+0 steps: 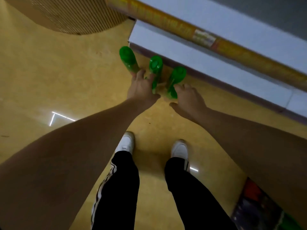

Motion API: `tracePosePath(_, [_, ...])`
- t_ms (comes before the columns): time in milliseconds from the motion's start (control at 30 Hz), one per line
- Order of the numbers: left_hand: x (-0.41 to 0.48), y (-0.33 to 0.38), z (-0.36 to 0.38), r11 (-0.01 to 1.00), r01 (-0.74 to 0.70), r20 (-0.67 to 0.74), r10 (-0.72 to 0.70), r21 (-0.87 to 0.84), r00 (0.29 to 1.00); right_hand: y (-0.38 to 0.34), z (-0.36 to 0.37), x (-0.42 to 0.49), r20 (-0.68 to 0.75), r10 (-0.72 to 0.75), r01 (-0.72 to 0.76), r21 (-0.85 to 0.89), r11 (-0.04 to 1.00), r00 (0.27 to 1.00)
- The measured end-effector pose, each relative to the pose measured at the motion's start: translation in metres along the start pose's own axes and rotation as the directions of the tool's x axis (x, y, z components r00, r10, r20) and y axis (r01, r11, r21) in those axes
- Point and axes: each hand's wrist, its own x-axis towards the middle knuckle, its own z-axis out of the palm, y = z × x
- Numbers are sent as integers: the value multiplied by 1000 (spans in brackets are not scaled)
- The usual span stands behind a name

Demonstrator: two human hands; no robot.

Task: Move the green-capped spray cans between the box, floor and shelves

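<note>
Three green plastic bottles sit in a row above the yellow floor, beside the base of a white shelf. My left hand (142,88) reaches to the left bottle (128,59) and the middle bottle (155,67). Its fingers spread over the near end of the left one, and fingers and thumb close round the near end of the middle one. My right hand (187,98) curls its fingers round the near end of the right bottle (177,78), with the thumb held out. The frame is blurred, so I cannot tell whether the bottles touch the floor.
A white shelf unit (207,60) with a yellow price strip (182,29) runs diagonally along the right. A slatted curved wooden stand (69,14) is at the top left. My white shoes (126,143) and black trousers stand below the hands. Colourful goods (259,205) lie at the bottom right.
</note>
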Motion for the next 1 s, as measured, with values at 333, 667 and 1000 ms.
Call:
tracePosePath(333, [66,-38,64,992,-103,-45,99,-76,994,7,82,76,-202,78,-70,45,997,976])
tracePosePath(667, [9,-21,2,957,-288,27,289,-21,957,-10,34,-11,-178,229,-193,198,961,957])
tracePosePath(1000, [-96,95,-124,833,-551,203,532,47,822,-20,-82,-188,-166,380,-326,281,903,910])
